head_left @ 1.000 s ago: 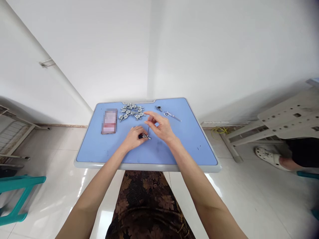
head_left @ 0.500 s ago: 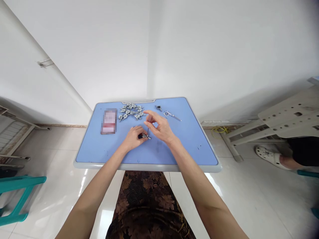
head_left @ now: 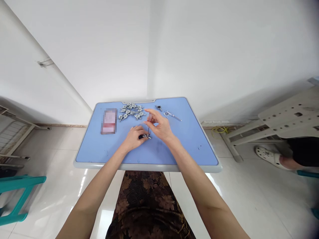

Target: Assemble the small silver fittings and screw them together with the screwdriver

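Note:
My left hand [head_left: 135, 137] rests on the blue tabletop [head_left: 99, 151], its fingers closed round a small metal part [head_left: 147, 136]. Above it, my right hand [head_left: 159, 126] grips the handle of a screwdriver [head_left: 149, 128], which stands upright with its tip down at that part. Behind my hands lies a pile of several metal parts [head_left: 129, 111]. One separate part [head_left: 159, 107] sits right of the pile. Near it lies another part [head_left: 166, 113] beside a thin rod-like tool [head_left: 175, 116].
A phone-like object [head_left: 109, 121], its face blurred, lies on the table's left. A teal stool [head_left: 22, 182] stands at the left. At the right are a metal frame [head_left: 279, 119], a yellow cord [head_left: 219, 129] and a person's foot in a white clog [head_left: 267, 156].
The fingers of my right hand have shifted round the screwdriver's handle, and more of the handle and shaft now shows. My left hand has hardly moved.

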Action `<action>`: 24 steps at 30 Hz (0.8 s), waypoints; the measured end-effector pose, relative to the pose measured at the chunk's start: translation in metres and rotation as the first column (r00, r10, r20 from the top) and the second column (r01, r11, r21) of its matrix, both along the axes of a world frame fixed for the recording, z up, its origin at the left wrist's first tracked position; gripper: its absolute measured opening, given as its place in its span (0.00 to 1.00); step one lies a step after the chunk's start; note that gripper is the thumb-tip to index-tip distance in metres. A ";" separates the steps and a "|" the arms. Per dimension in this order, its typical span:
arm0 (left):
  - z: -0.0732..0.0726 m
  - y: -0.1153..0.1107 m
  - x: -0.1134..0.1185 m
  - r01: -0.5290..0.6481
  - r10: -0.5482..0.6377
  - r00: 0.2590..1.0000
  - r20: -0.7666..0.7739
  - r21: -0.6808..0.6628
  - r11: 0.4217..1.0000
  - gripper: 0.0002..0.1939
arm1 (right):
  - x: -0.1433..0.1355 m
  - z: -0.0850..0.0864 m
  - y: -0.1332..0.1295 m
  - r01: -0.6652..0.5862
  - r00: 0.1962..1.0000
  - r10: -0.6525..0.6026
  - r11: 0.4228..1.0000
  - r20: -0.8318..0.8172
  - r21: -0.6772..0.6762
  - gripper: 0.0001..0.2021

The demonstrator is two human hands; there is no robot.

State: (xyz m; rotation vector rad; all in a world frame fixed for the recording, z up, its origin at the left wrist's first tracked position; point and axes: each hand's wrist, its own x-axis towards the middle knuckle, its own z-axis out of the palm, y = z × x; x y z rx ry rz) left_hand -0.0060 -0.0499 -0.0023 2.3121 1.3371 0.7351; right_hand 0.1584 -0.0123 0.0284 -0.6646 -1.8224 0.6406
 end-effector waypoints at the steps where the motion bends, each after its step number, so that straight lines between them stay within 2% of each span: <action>1: 0.000 0.000 0.000 0.003 -0.003 1.000 0.010 -0.005 1.000 0.07 | 0.002 0.000 0.000 -0.015 1.000 0.015 1.000 0.015 0.013 0.20; 4: -0.001 0.002 0.000 0.010 -0.010 1.000 0.027 -0.025 1.000 0.07 | 0.007 0.003 -0.002 -0.098 0.995 0.098 0.995 0.028 -0.010 0.22; 7: 0.000 0.002 0.000 0.010 -0.009 1.000 0.030 -0.027 1.000 0.07 | 0.009 0.006 -0.002 -0.162 0.987 0.159 0.983 -0.040 -0.088 0.19; 13: 0.002 0.001 0.001 -0.008 0.008 1.000 -0.001 -0.041 0.999 0.07 | 0.008 0.008 -0.001 -0.046 0.991 0.029 0.990 -0.133 -0.131 0.11; 17: 0.000 0.001 0.001 -0.002 0.003 1.000 0.019 -0.032 0.999 0.07 | 0.006 0.007 -0.004 0.055 0.998 -0.056 0.998 -0.027 -0.029 0.08; 20: -0.001 0.002 0.001 0.000 0.001 0.999 0.042 -0.032 0.999 0.07 | 0.002 0.006 -0.008 0.031 0.996 -0.035 0.998 0.082 0.049 0.09; 24: -0.002 0.003 0.001 0.013 -0.012 0.999 0.041 -0.032 0.999 0.06 | -0.004 0.004 -0.009 -0.015 0.994 0.011 0.999 0.107 0.031 0.11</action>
